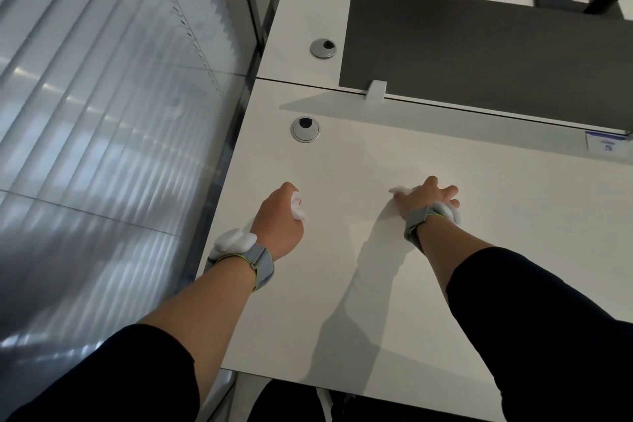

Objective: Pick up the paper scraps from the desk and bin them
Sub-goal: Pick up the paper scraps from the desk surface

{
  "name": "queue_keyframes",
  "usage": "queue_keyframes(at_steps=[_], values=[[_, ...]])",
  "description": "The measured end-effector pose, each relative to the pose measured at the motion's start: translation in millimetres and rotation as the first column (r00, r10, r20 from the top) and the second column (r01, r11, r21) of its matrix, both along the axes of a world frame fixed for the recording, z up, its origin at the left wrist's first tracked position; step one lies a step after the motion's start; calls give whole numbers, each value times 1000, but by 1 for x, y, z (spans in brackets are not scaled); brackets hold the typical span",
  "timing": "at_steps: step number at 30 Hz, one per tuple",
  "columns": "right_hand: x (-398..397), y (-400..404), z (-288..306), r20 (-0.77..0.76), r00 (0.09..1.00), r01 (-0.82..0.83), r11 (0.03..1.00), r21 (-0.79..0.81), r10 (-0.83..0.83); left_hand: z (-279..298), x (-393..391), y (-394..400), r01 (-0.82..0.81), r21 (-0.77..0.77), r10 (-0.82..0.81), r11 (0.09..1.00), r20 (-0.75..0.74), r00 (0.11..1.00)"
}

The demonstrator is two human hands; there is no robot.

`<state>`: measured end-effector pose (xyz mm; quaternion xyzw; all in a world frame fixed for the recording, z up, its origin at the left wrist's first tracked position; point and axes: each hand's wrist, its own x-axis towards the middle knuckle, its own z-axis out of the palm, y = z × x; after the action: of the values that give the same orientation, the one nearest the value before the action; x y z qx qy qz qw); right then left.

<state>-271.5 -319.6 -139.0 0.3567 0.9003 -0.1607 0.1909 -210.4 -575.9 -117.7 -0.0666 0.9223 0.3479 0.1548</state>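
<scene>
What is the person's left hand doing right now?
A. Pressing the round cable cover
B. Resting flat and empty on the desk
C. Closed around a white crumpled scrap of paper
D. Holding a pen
C: the left hand is curled into a fist over the desk with a white paper scrap poking out between its fingers, short of the round cable cover.

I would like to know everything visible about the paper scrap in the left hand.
The paper scrap is white, crumpled and soft-looking, like tissue. Only part of it shows: it sticks out on the thumb side of the left hand, which is closed around it in a loose fist. The hand hovers over or rests on the white desk, near its left edge; I cannot tell which. The scrap's full shape stays hidden.
</scene>
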Motion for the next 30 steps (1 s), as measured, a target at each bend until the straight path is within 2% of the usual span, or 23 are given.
queue_keyframes(at_steps=[7,12,17,22,30], values=[[3,8,-3,13,995,-102,995,-23,102,6,2,5,0,4,0,1000,-1,1000],[-2,8,-3,-192,974,-164,963,-214,124,14,8,11,-3,-8,3,1000,-7,1000],[-4,1,15,-261,955,-224,924,-312,143,27,10,23,-14,7,14,1000,-20,1000],[-4,6,32,-326,914,-330,909,-256,240,47,9,34,-27,3,27,1000,-50,998],[4,22,67,-341,863,-434,893,-121,373,87,12,50,-28,3,28,1000,-123,992]])
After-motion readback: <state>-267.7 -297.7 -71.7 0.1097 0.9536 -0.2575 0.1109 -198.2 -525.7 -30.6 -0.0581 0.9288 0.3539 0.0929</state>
